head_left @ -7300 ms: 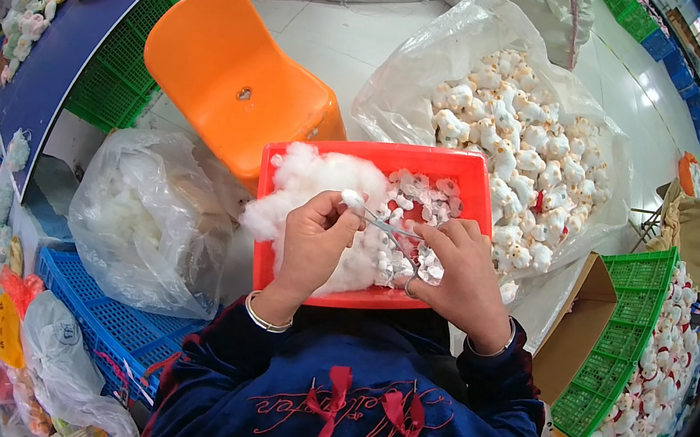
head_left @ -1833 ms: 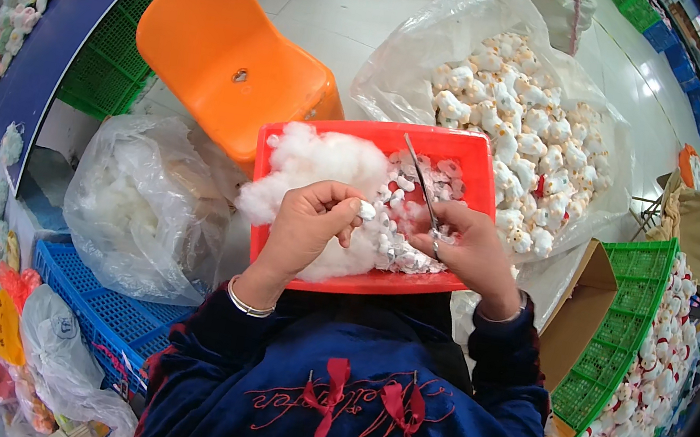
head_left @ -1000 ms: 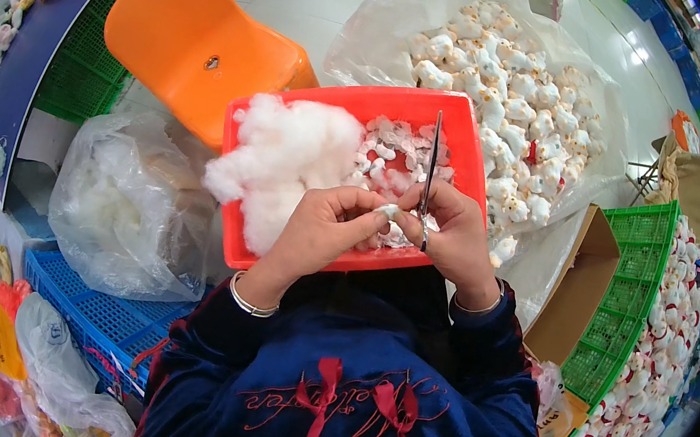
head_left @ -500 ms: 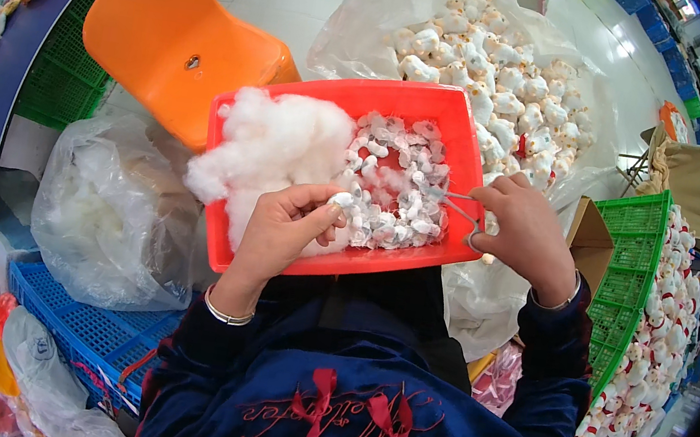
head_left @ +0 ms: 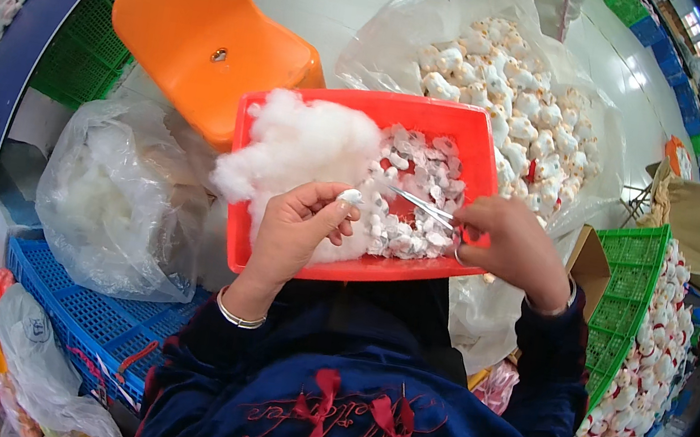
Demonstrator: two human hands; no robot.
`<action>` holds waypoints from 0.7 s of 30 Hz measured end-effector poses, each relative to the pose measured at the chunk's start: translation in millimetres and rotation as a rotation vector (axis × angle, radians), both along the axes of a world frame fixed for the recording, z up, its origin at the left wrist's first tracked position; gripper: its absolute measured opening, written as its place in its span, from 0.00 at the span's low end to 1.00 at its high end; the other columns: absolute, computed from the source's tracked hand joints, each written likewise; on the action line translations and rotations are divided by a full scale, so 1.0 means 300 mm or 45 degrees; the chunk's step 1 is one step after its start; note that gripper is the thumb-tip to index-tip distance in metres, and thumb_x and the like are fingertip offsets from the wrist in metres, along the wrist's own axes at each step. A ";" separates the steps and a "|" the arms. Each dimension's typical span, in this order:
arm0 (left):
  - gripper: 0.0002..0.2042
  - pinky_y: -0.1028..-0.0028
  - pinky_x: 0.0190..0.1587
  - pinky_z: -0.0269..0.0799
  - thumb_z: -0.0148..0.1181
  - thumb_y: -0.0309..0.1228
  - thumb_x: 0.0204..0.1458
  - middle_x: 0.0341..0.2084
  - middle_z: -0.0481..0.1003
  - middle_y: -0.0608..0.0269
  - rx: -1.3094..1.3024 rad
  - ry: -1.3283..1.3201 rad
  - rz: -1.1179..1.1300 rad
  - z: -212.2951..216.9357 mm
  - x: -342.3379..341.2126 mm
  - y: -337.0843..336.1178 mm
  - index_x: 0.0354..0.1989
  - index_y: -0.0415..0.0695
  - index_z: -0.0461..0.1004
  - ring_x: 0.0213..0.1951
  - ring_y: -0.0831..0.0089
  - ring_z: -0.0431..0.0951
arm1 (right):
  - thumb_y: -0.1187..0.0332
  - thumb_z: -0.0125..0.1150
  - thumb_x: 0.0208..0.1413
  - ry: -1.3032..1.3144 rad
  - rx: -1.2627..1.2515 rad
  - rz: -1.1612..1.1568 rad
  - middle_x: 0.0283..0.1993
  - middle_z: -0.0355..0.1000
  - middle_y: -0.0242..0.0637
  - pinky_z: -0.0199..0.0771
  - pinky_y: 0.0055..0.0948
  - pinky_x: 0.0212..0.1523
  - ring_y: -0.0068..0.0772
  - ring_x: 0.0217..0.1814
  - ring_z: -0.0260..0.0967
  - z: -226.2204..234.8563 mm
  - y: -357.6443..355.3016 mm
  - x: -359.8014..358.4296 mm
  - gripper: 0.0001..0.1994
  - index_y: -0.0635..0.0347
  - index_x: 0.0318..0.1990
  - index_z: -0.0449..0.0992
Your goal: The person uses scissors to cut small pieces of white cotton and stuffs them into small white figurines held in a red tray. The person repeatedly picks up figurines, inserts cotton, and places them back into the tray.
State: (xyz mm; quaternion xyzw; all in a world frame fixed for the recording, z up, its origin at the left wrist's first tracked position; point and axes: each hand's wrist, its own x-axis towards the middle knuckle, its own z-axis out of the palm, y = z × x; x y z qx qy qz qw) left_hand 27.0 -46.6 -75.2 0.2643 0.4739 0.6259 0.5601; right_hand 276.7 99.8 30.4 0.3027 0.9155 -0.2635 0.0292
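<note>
My left hand (head_left: 299, 225) pinches a small white fabric piece (head_left: 351, 196) between thumb and fingertips, above the red tub (head_left: 342, 270). At the tub's right side my right hand (head_left: 517, 248) is closed around a slim silver scissors-shaped tool (head_left: 424, 206) with finger rings. Its narrow ends point left over the tub, a little apart from the left hand. Fluffy white stuffing (head_left: 317, 137) heaps up in the tub's left half and spills over its left edge. Many small white and grey pieces (head_left: 439, 164) lie in the right half. The tub rests at my lap.
An orange chair (head_left: 205, 34) stands beyond the tub, at left. Clear plastic bags hold stuffing (head_left: 102, 209) at left and white plush pieces (head_left: 520, 108) at far right. A blue crate (head_left: 83, 305) lies lower left; a green crate (head_left: 629, 287) stands right, beside more plush toys (head_left: 647, 353).
My right hand has tilted the silver tool so its narrow ends now show, pointing left toward my left hand. The left hand keeps its pinch. The whole view has shifted slightly.
</note>
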 end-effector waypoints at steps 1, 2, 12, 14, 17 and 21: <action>0.10 0.79 0.34 0.76 0.60 0.24 0.65 0.37 0.83 0.58 0.004 -0.002 0.021 0.002 0.002 0.001 0.51 0.36 0.80 0.33 0.80 0.80 | 0.69 0.72 0.42 0.144 -0.023 0.022 0.32 0.78 0.42 0.76 0.43 0.38 0.48 0.36 0.77 -0.006 -0.023 0.008 0.14 0.60 0.39 0.83; 0.10 0.79 0.34 0.76 0.60 0.24 0.65 0.37 0.83 0.58 0.007 -0.007 0.032 0.004 0.007 0.003 0.52 0.36 0.79 0.33 0.79 0.80 | 0.68 0.74 0.43 0.286 -0.047 0.035 0.32 0.78 0.41 0.77 0.41 0.38 0.47 0.35 0.77 -0.012 -0.056 0.022 0.15 0.60 0.41 0.83; 0.12 0.78 0.38 0.81 0.59 0.25 0.66 0.44 0.84 0.53 0.096 0.039 0.127 0.031 0.043 -0.003 0.55 0.36 0.77 0.43 0.73 0.85 | 0.63 0.76 0.50 0.349 -0.381 -0.193 0.22 0.68 0.39 0.67 0.37 0.28 0.39 0.25 0.67 -0.109 -0.231 -0.053 0.15 0.64 0.35 0.78; 0.12 0.78 0.38 0.81 0.59 0.25 0.66 0.45 0.84 0.53 0.082 0.036 0.145 0.040 0.049 -0.005 0.55 0.36 0.76 0.45 0.72 0.85 | 0.63 0.75 0.51 0.373 -0.464 -0.239 0.21 0.66 0.38 0.64 0.35 0.26 0.35 0.23 0.64 -0.110 -0.250 -0.061 0.15 0.65 0.33 0.76; 0.12 0.77 0.39 0.81 0.58 0.25 0.66 0.46 0.83 0.53 0.091 0.021 0.199 0.043 0.060 -0.004 0.55 0.36 0.75 0.46 0.70 0.85 | 0.64 0.75 0.53 0.422 -0.566 -0.298 0.19 0.64 0.36 0.62 0.32 0.25 0.27 0.21 0.61 -0.109 -0.278 -0.077 0.15 0.65 0.32 0.76; 0.11 0.77 0.39 0.82 0.57 0.25 0.67 0.47 0.83 0.52 0.088 -0.017 0.281 0.040 0.084 -0.003 0.54 0.37 0.74 0.46 0.68 0.86 | 0.63 0.76 0.54 0.446 -0.599 -0.330 0.20 0.64 0.37 0.62 0.32 0.25 0.27 0.21 0.60 -0.127 -0.302 -0.096 0.15 0.65 0.33 0.77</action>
